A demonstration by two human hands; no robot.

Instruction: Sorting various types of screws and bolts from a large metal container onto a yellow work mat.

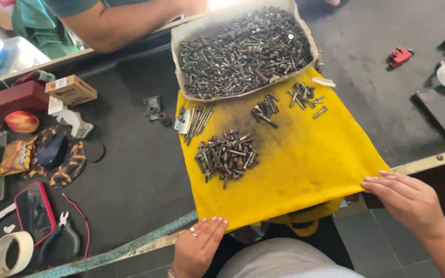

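Yellow cloth [305, 154] lies flat ahead of both open, empty hands, left hand [198, 246] and right hand [407, 198] pressing its near edge (probably just touching), bolt pile [226, 155] nearer the left.

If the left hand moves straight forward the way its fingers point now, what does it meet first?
Probably the near edge of the yellow cloth, right at the left hand's fingertips. Farther along that line lies the big pile of bolts, though depth is uncertain.
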